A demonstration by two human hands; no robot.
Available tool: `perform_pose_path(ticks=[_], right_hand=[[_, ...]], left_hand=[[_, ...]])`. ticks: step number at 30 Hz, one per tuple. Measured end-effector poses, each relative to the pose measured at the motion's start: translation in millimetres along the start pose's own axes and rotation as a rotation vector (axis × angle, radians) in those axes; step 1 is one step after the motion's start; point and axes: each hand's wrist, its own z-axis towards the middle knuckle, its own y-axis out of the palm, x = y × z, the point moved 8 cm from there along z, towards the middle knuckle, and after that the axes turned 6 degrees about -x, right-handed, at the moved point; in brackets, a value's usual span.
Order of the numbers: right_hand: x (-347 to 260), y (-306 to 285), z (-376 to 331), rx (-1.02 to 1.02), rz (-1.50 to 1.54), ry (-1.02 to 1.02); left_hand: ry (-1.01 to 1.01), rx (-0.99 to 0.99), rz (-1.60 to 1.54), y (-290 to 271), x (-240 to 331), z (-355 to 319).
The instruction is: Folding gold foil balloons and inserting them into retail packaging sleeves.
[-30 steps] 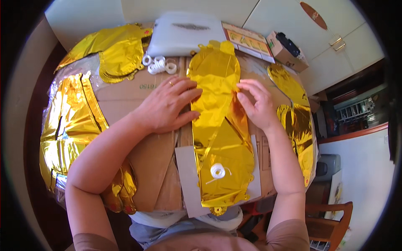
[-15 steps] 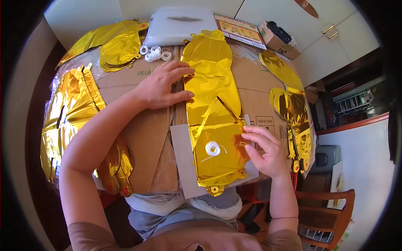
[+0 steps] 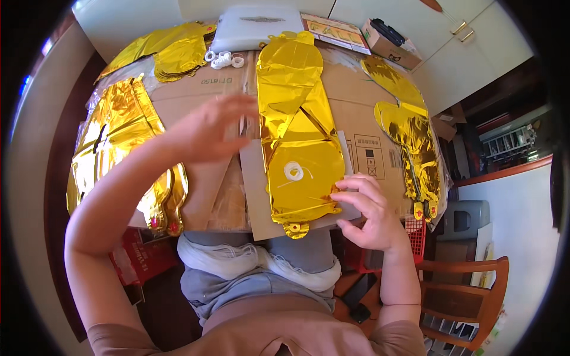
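Observation:
A flat, folded gold foil balloon [image 3: 294, 127] lies lengthwise in front of me, partly on a grey card sheet [image 3: 259, 204]. On its lower part rests a small coil of white string [image 3: 293, 171]. My left hand [image 3: 217, 130], blurred by motion, is raised beside the balloon's left edge, with thumb and fingers apart and nothing visible in it. At the lower right edge is my right hand [image 3: 373, 213], its fingertips touching or just beside the foil and its thumb apart. A bundle of white string [image 3: 219, 258] lies across my lap.
More gold foil balloons lie at the left [image 3: 119, 130], far left [image 3: 178, 56] and right [image 3: 409, 130] of the cardboard-covered table [image 3: 208, 101]. Behind are white string coils [image 3: 222, 60], a pale plastic package [image 3: 255, 26] and a small box [image 3: 390, 44]. A wooden chair [image 3: 463, 296] stands right.
My left hand has come off the balloon and moved left, opening wider. My right hand stays near the lower right edge, thumb drawn back. The view has shifted, so the table sits higher.

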Motion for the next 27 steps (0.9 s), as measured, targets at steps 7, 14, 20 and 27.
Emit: perform_pose_path(ticks=[7, 14, 20, 27], right_hand=[[-5.5, 24.0, -0.4, 0.121, -0.070, -0.094], [-3.7, 18.6, -23.7, 0.122, 0.071, 0.067], [-10.3, 27.5, -27.0, 0.105, -0.019, 0.041], [-19.7, 25.8, -28.6, 0.124, -0.048, 0.038]], left_hand=[[0.012, 0.043, 0.043, 28.0, 68.8, -45.9], [0.011, 0.200, 0.119, 76.8, 148.6, -75.0], [0.034, 0.419, 0.140, 95.3, 152.9, -75.2], [-0.069, 0.491, 0.031, 87.4, 142.2, -77.7]])
